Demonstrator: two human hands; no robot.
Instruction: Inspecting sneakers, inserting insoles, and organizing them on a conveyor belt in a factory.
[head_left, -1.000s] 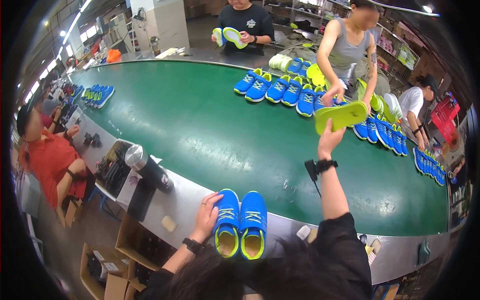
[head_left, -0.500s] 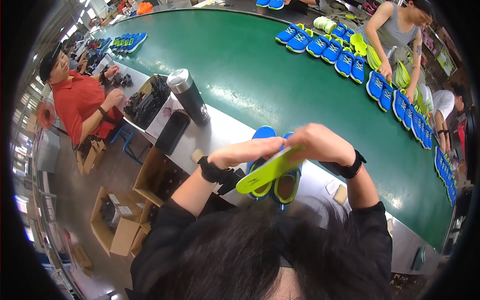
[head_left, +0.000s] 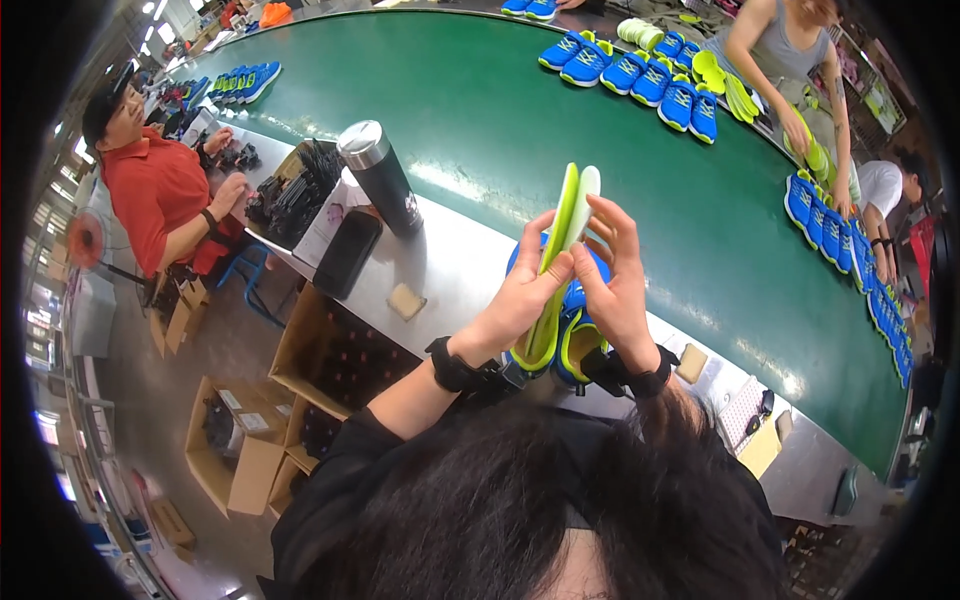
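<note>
My left hand point(head_left: 515, 305) and my right hand point(head_left: 612, 280) together hold a pair of thin lime-green and white insoles point(head_left: 570, 215), pressed flat against each other and standing on edge. Directly beneath them sits a pair of blue shoes with lime-green lining point(head_left: 572, 325) on the metal ledge beside the green conveyor belt point(head_left: 520, 130). Both wrists wear black bands. My dark hair fills the lower part of the view.
A steel-topped black bottle point(head_left: 380, 175) and a black case point(head_left: 347, 252) stand on the ledge to the left. A person in a red shirt point(head_left: 160, 190) sits at left. More blue shoes point(head_left: 640, 75) line the belt's far side, where other people work. Cardboard boxes point(head_left: 240, 440) lie below.
One second ago my right hand reached up to a green insole and my left hand rested on the shoes. Now both hands hold the insoles upright over the shoes, and the view has tilted down.
</note>
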